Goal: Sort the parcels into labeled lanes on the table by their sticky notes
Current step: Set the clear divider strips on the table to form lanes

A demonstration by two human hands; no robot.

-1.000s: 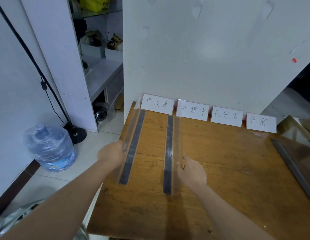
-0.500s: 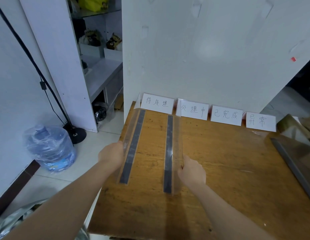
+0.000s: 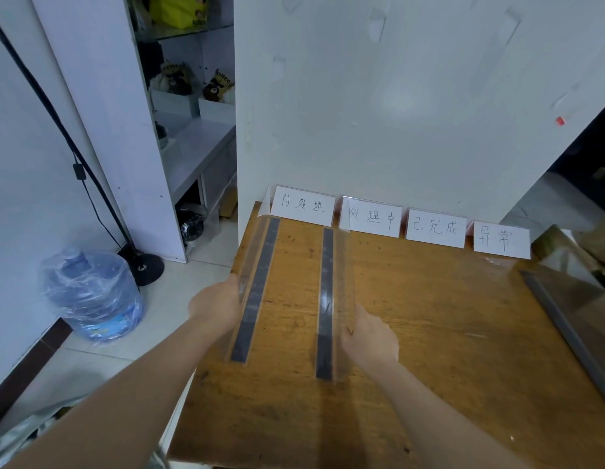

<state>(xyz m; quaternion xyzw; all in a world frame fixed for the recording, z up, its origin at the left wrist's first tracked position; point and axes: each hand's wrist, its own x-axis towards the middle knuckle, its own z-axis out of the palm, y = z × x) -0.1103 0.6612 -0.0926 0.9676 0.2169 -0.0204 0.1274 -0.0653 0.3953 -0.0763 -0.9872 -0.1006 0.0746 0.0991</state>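
Two clear plastic lane dividers with dark base strips stand on the wooden table (image 3: 446, 333). My left hand (image 3: 214, 304) grips the left divider (image 3: 257, 289) from its outer side, at the table's left edge. My right hand (image 3: 370, 336) pinches the clear wall of the second divider (image 3: 326, 299) from its right side. Several white handwritten label cards stand along the back edge: the first (image 3: 302, 205) sits between the two dividers, the second (image 3: 372, 216) and third (image 3: 435, 227) further right, the last (image 3: 500, 239) at the far right. No parcel is in view.
A third clear divider (image 3: 565, 326) lies slanted at the table's right edge. On the floor to the left are a wrapped water bottle (image 3: 91, 296) and a lamp stand's black base (image 3: 143, 267). A white wall rises right behind the labels.
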